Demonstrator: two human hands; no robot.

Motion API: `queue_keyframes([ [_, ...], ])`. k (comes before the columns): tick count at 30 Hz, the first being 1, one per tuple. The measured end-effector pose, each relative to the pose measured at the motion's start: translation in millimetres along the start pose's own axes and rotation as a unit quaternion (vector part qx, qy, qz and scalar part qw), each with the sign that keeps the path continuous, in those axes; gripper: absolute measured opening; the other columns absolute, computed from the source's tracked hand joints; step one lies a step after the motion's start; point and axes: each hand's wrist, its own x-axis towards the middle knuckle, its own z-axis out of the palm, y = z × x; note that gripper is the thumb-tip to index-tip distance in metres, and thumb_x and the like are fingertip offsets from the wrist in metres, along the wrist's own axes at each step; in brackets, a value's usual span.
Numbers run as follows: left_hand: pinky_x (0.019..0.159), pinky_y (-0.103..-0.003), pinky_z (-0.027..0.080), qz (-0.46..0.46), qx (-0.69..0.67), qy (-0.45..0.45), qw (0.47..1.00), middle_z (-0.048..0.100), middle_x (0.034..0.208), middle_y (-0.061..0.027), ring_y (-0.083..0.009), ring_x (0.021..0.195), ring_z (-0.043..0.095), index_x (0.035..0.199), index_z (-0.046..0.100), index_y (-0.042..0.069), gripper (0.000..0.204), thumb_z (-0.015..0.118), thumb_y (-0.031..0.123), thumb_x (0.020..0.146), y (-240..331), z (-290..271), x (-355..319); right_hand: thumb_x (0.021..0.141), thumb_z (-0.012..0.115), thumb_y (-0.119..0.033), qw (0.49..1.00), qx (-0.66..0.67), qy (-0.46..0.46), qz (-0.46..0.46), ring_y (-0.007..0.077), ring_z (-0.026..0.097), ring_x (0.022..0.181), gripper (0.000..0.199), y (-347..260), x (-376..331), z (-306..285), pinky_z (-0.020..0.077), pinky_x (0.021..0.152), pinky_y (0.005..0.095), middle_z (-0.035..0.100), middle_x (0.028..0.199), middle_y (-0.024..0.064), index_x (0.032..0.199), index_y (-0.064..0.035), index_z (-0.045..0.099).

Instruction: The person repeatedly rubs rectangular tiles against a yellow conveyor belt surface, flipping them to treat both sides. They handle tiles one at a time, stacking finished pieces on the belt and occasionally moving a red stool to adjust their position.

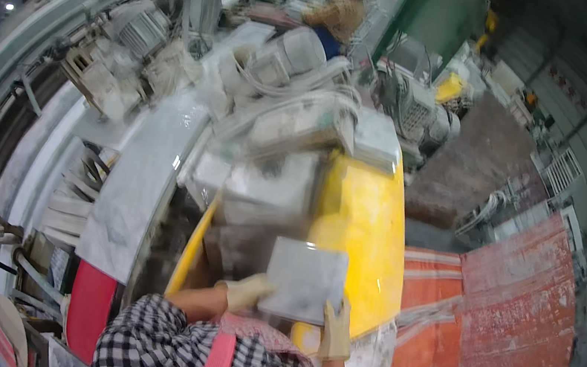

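A grey square tile (306, 281) is held close to my body, a little right of the middle of the view. Its left edge is in my gloved left hand (246, 293), which is closed on it, with the fingertips partly hidden. My right hand (336, 332), in a pale glove too, grips the lower right corner with fingers up along the edge. Just beyond the tile stands a machine with a pale bed (270, 188), blurred by motion. A yellow panel (369, 232) runs along the machine's right side.
A long marbled slab (128, 198) lies to the left, with a red panel (90, 309) below it. Dusty electric motors (289, 55) sit on the machine ahead. Orange-red sheeting (509, 304) covers the right side. Another person (343, 14) works at the far end.
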Motion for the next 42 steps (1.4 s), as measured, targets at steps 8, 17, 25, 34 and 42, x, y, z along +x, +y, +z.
queue_keyframes([
  [8, 0.101, -0.038, 0.05, -0.004, -0.051, 0.017, 0.999, 0.065, 0.13, -0.012, -0.022, 0.114, 0.064, 0.139, 0.053, -0.004, 0.052, 0.068, 0.02, 0.095, 0.6, 3.8, 1.7, 0.095, 0.064, -0.019, 0.995, 0.084, 0.033, 0.04, 0.0361, 0.042, 0.142, 0.064, 19.1, 10.9, 4.1, 0.0334, 0.117, 0.0406, 0.044, 0.151, 0.0261, 0.148, 0.0051, 0.039],
  [17, 0.1, -0.046, 0.052, -0.052, -0.066, 0.038, 0.996, 0.065, 0.132, -0.0143, -0.0274, 0.116, 0.066, 0.138, 0.055, -0.003, 0.056, 0.072, 0.025, 0.093, -25.3, -27.9, 28.0, 0.095, 0.065, -0.02, 0.996, 0.081, 0.019, 0.022, 0.0325, 0.047, 0.138, 0.062, 13.7, 10.3, 1.2, 0.0369, 0.114, 0.0398, 0.049, 0.148, 0.0238, 0.147, 0.0048, 0.041],
  [25, 0.095, -0.039, 0.053, 0.021, 0.008, 0.111, 0.994, 0.069, 0.122, -0.0147, -0.0246, 0.108, 0.067, 0.128, 0.062, -0.009, 0.047, 0.071, 0.02, 0.092, -10.3, -8.6, 21.4, 0.093, 0.072, -0.017, 0.972, 0.227, -0.02, 0.052, 0.0242, 0.055, 0.127, 0.06, 31.7, 21.1, -6.8, 0.0419, 0.11, 0.0366, 0.057, 0.137, 0.0165, 0.142, 0.007, 0.046],
  [34, 0.109, -0.043, 0.047, 0.105, -0.022, 0.018, 0.994, 0.06, 0.141, -0.0124, -0.0262, 0.129, 0.058, 0.146, 0.048, 0.0, 0.069, 0.078, 0.019, 0.086, 32.8, 46.1, 8.8, 0.092, 0.075, -0.018, 0.945, 0.322, 0.051, 0.021, 0.0196, 0.056, 0.121, 0.056, 32.6, 21.4, -18.3, 0.0452, 0.105, 0.0328, 0.058, 0.134, 0.0123, 0.137, 0.0052, 0.052],
  [42, 0.097, -0.039, 0.054, 0.103, -0.005, 0.005, 0.995, 0.065, 0.129, -0.0129, -0.0243, 0.112, 0.066, 0.139, 0.052, -0.003, 0.059, 0.074, 0.015, 0.087, 97.0, 65.4, 88.7, 0.097, 0.067, -0.021, 0.94, 0.297, 0.151, 0.069, 0.0203, 0.051, 0.129, 0.056, -39.8, 56.9, -56.4, 0.0401, 0.111, 0.0339, 0.054, 0.141, 0.0138, 0.142, 0.0062, 0.048],
])
